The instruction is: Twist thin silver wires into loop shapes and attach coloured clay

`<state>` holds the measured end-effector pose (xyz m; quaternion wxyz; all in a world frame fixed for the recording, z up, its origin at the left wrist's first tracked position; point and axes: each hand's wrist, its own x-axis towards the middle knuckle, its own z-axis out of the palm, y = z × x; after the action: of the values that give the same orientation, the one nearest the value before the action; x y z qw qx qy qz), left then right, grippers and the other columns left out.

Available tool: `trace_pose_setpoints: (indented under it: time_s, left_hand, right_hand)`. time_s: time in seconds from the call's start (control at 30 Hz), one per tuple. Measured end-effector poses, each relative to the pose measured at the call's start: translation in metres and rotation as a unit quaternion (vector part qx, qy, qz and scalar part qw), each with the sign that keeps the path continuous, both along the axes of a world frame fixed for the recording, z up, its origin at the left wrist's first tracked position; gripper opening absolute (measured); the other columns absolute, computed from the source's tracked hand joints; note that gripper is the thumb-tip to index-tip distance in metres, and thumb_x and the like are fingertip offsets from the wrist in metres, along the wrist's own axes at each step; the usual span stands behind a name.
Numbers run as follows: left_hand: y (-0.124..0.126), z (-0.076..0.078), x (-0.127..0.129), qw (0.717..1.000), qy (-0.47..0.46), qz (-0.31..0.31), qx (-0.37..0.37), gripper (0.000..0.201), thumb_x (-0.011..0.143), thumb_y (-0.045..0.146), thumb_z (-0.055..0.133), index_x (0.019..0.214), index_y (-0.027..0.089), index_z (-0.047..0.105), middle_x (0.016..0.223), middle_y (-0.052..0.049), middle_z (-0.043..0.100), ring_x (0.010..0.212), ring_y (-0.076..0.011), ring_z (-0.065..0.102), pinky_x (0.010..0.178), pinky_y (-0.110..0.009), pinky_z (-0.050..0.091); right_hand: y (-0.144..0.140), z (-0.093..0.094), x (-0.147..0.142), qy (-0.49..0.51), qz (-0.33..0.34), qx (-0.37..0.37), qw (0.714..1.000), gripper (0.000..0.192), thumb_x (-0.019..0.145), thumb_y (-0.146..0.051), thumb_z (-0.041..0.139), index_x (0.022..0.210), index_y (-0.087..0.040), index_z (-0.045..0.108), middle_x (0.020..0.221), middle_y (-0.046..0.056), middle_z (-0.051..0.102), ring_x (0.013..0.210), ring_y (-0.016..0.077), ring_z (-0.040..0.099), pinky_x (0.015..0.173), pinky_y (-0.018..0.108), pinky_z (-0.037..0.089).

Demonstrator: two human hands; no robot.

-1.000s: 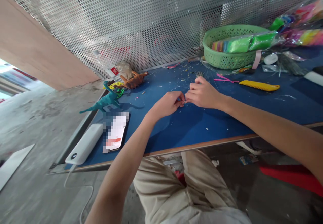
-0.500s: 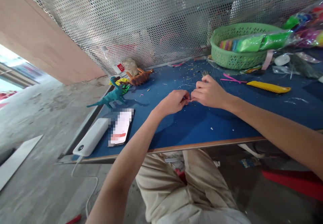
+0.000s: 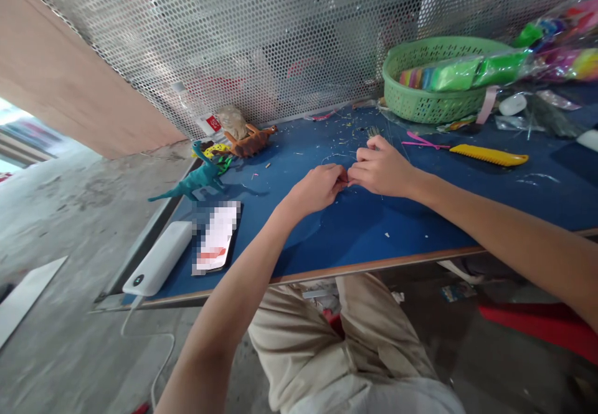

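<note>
Head view shows a tiny bit point(image 3: 346, 183), too small to make out, pinched between both hands over the blue tabletop point(image 3: 420, 215). Left hand point(image 3: 317, 188) and right hand point(image 3: 380, 170) meet fingertip to fingertip, fingers closed on it. Near the right hand lies a yellow knife point(image 3: 488, 155). Toy dinosaurs point(image 3: 200, 177) stand well off to the left.

A teal dinosaur figure point(image 3: 194, 180) and an orange dinosaur figure point(image 3: 250, 142) stand on the blue table top point(image 3: 355, 227), well to the left of the hands, in front of the perforated metal screen point(image 3: 280, 34). A white power bank point(image 3: 159, 266) lies beside a phone point(image 3: 215, 238), nearer than the hands and to their left. Right of the hands lies a yellow comb-like tool point(image 3: 488, 154); beyond it stands a green basket point(image 3: 434, 104) holding bagged coloured clay point(image 3: 460, 73).
</note>
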<state>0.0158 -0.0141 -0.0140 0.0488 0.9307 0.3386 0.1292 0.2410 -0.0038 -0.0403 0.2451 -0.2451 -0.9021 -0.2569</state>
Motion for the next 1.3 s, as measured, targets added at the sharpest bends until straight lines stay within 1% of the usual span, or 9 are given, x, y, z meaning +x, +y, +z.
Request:
trace_pose_setpoints:
  time_s: [0.27,0.37,0.5,0.63,0.83,0.93,1.07,1.2,1.3]
  left_hand:
    - [-0.014,0.009,0.008,0.988,0.086,0.073,0.101,0.026,0.101,0.016,0.040,0.111,0.015,0.064,0.108,-0.013,0.068,0.086,-0.0233,0.067,0.071,-0.033,0.050]
    - [-0.014,0.010,0.007,0.986,0.085,0.069,0.123,0.022,0.102,0.021,0.043,0.108,0.017,0.064,0.107,-0.014,0.068,0.095,-0.0252,0.066,0.074,-0.033,0.050]
    - [-0.006,0.008,0.001,0.994,0.060,0.035,0.079,0.017,0.102,0.027,0.050,0.105,0.017,0.063,0.105,-0.011,0.069,0.100,-0.0244,0.064,0.083,-0.034,0.049]
    - [0.004,0.005,-0.004,1.000,0.019,0.012,-0.007,0.014,0.102,0.027,0.051,0.106,0.017,0.061,0.106,-0.008,0.070,0.090,-0.0193,0.064,0.078,-0.030,0.047]
    - [0.011,0.003,-0.009,0.997,-0.077,0.015,0.004,0.010,0.100,0.020,0.052,0.106,0.018,0.060,0.104,-0.006,0.069,0.089,-0.0160,0.062,0.081,-0.029,0.047]
    - [0.008,0.013,-0.011,0.993,-0.090,0.066,0.037,0.018,0.100,0.023,0.053,0.117,0.019,0.059,0.116,-0.008,0.068,0.095,-0.0165,0.064,0.088,-0.031,0.048]
    - [-0.004,0.044,-0.034,0.977,-0.012,0.196,0.082,0.034,0.100,0.039,0.055,0.127,0.019,0.059,0.129,-0.012,0.066,0.116,-0.0246,0.063,0.102,-0.037,0.046]
    - [-0.033,0.075,-0.088,0.931,0.116,0.343,0.039,0.059,0.098,0.060,0.048,0.140,0.019,0.055,0.143,-0.014,0.060,0.134,-0.0333,0.056,0.113,-0.043,0.041]
    - [-0.059,0.083,-0.137,0.885,0.177,0.431,-0.010,0.084,0.091,0.077,0.045,0.149,0.016,0.047,0.147,-0.018,0.057,0.138,-0.0390,0.053,0.113,-0.046,0.042]
  right_hand:
    - [0.004,0.000,0.003,0.073,-0.036,-0.056,0.995,0.037,0.105,-0.037,0.046,0.083,-0.022,0.073,0.071,0.006,0.058,0.085,0.0240,0.048,0.085,0.045,0.027]
    - [0.003,0.003,0.002,0.074,-0.028,-0.073,0.994,0.036,0.105,-0.037,0.047,0.084,-0.024,0.073,0.071,0.006,0.059,0.087,0.0247,0.047,0.086,0.046,0.026]
    - [0.003,0.007,0.001,0.037,-0.009,-0.082,0.996,0.037,0.107,-0.035,0.045,0.085,-0.025,0.074,0.073,0.005,0.062,0.090,0.0239,0.047,0.088,0.045,0.025]
    - [0.007,0.007,0.003,0.032,0.014,-0.110,0.993,0.032,0.107,-0.036,0.048,0.091,-0.026,0.074,0.078,0.003,0.068,0.091,0.0229,0.050,0.089,0.043,0.026]
    - [0.016,0.006,0.011,0.108,0.024,-0.178,0.978,0.028,0.105,-0.038,0.052,0.099,-0.023,0.074,0.088,0.004,0.075,0.088,0.0212,0.057,0.088,0.038,0.030]
    - [0.017,0.009,0.014,0.131,0.017,-0.210,0.969,0.024,0.103,-0.036,0.055,0.096,-0.024,0.074,0.091,0.003,0.077,0.087,0.0212,0.058,0.087,0.038,0.031]
    - [0.015,0.012,0.016,0.139,0.008,-0.246,0.959,0.022,0.101,-0.037,0.057,0.095,-0.025,0.074,0.094,0.003,0.078,0.087,0.0214,0.059,0.086,0.037,0.032]
    - [0.015,0.011,0.016,0.133,-0.001,-0.270,0.954,0.022,0.100,-0.039,0.058,0.096,-0.025,0.073,0.092,0.003,0.077,0.086,0.0212,0.060,0.085,0.036,0.034]
    - [0.015,0.010,0.014,0.125,0.005,-0.279,0.952,0.022,0.100,-0.040,0.058,0.096,-0.025,0.074,0.092,0.003,0.077,0.085,0.0213,0.061,0.087,0.037,0.035]
